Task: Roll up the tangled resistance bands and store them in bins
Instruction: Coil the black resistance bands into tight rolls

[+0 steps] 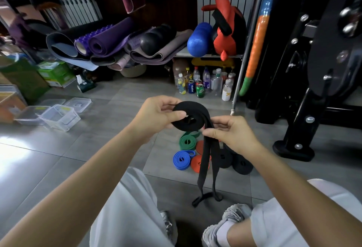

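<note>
- Rolling step: left hand point(156, 116) pinches the coiled black band point(191, 117) at chest height
- Right hand point(233, 133) fingers clamp its hanging tail
- Next, likely: feed tail round the coil, then clear bins point(60, 117)

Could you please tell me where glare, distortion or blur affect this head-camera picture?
Head view: strong glare washes out the floor tiles at left; wide-angle distortion bows the black rack at right; the black band, left hand and right hand at centre are sharp; the cans behind remain legible.
</note>
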### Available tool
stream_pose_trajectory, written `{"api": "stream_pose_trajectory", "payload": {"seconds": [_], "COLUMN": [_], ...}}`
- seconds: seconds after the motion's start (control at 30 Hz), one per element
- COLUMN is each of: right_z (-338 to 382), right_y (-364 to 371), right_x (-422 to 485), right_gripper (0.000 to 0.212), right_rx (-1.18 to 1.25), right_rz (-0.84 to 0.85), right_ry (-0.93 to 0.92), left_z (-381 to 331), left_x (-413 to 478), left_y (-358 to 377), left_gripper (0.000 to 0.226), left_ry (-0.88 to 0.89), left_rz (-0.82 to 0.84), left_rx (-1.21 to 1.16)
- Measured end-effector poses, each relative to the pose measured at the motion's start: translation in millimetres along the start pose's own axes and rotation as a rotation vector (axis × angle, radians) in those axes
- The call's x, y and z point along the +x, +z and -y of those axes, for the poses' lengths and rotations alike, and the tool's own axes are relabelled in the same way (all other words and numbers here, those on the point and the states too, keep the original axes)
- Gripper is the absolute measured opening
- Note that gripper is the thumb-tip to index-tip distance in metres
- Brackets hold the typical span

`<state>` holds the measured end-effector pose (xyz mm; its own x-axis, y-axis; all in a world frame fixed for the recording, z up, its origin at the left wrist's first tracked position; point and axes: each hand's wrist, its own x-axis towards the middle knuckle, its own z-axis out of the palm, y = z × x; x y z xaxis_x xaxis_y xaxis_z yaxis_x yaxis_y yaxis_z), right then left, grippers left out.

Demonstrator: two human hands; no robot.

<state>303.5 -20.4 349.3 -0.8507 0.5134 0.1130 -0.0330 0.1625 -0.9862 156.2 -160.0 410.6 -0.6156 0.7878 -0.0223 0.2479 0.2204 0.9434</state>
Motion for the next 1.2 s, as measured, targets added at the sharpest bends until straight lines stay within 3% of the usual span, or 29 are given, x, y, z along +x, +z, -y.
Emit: {"api": "stream_pose_trajectory", "payload": {"seconds": [0.23,0.4,0.57,0.63,0.7,0.73,0.87,0.97,1.07,1.2], "right_z": [-7,0,1,4,6,8,15,11,-2,-33], "right_y": [1,-3,1,-1,0,2,9,8,0,-11], "right_x": [2,7,11,14,16,17,14,12,9,6], "right_gripper": [0.031,0.042,0.033,0.03,0.019,0.016,0.022,0.02,0.034,0.026], "right_rx": [0.134,-0.014,-0.14,-0.282,-0.466,-0.562,-0.721,-0.606,-0.413,-0.445], "right_rz": [-0.061,-0.003,0.017,0.034,0.078,0.108,0.131,0.129,0.14,0.109], "right_ry": [-0.002,-0.061,-0.059,-0.046,-0.029,-0.038,-0.114,-0.09,0.034,0.062], "left_z": [9,11,12,11,9,7,-2,-2,2,-3], "left_x": [-7,-6,-7,-6,-4,-4,-3,0,-1,-2], "left_y": [9,6,13,12,14,17,24,20,13,-4], "left_gripper": [0.018,0.021,0.022,0.019,0.035,0.044,0.038,0.032,0.032,0.027], "left_ry": [-0.058,-0.031,-0.021,0.028,0.119,0.164,0.23,0.2,0.183,0.14], "left_rz": [0.048,0.03,0.063,0.057,0.101,0.136,0.247,0.246,0.193,0.08], "left_rx": [-0.323,-0.194,-0.143,0.179,0.711,0.862,1.058,1.024,0.923,0.674]}}
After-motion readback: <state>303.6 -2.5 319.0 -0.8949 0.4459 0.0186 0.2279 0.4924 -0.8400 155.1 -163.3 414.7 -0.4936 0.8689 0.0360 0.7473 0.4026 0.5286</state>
